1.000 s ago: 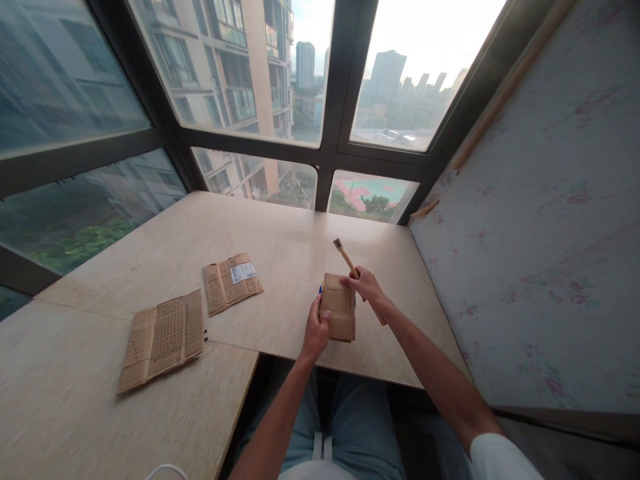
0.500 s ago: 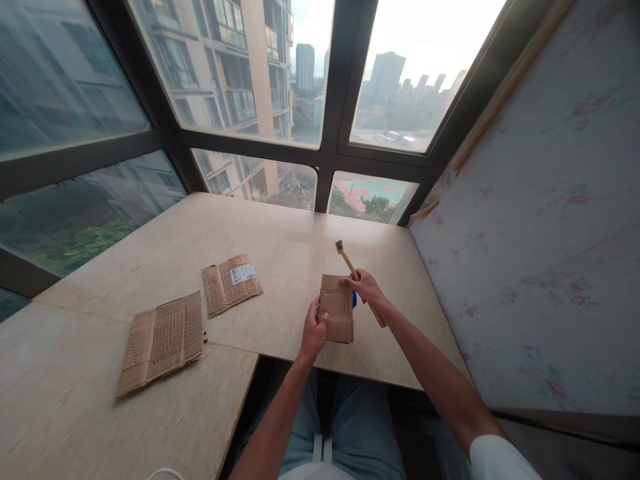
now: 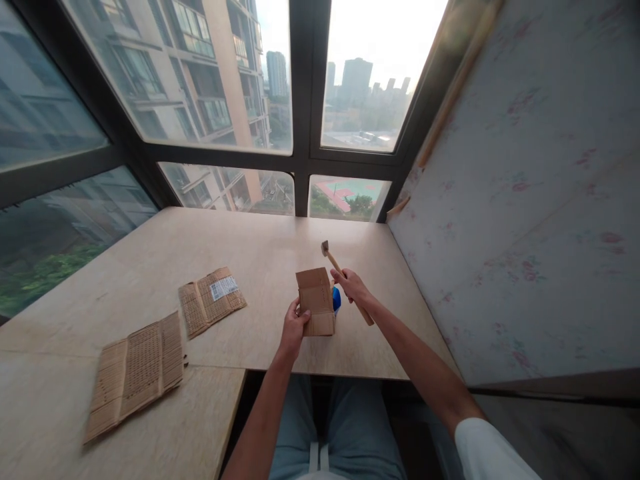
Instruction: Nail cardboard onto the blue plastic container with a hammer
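My left hand is closed on the lower left edge of a small brown cardboard piece, held upright above the wooden table. My right hand grips a small wooden-handled hammer, its metal head pointing up and away. The right hand's fingers also touch the cardboard's right edge. A blue object shows just behind the cardboard, partly hidden.
Two flattened cardboard pieces lie on the table to the left: one with a white label and a larger one near the front edge. A patterned wall panel stands close on the right. Large windows rise behind the table.
The view has shifted, so everything sits lower and further left. The cardboard in my hands has tilted more upright, and the blue object now shows at its right.
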`<control>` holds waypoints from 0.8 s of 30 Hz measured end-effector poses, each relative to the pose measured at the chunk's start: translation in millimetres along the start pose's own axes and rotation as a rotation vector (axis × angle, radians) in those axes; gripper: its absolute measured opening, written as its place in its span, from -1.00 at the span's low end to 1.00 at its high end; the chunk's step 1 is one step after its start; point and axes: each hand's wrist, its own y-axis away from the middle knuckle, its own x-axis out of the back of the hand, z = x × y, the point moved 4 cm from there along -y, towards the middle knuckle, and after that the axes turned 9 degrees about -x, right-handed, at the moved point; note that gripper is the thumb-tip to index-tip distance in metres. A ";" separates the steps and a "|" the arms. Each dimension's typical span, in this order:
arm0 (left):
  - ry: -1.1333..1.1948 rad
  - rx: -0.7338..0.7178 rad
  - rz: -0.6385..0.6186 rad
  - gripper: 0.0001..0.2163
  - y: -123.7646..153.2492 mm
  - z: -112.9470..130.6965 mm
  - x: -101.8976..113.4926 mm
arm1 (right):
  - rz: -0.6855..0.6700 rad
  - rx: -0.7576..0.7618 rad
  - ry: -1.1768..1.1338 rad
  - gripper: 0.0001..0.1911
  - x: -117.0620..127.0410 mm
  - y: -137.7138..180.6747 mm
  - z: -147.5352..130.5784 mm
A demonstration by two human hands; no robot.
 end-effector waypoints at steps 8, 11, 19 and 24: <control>-0.329 -0.080 0.027 -0.47 -1.6 3.0 -4.7 | -0.012 -0.023 -0.134 -0.39 -4.2 -6.4 12.7; -0.405 -0.108 0.030 -0.48 -3.4 4.7 -7.5 | -0.028 -0.021 -0.178 -0.36 -5.0 -8.5 12.3; -0.619 -0.182 0.093 -0.49 -0.3 6.3 -8.1 | -0.035 -0.036 -0.219 -0.45 -5.0 -3.5 18.7; -0.653 -0.169 0.153 -0.56 0.1 6.1 -7.1 | 0.007 -0.050 -0.171 -0.55 -7.6 -3.2 23.1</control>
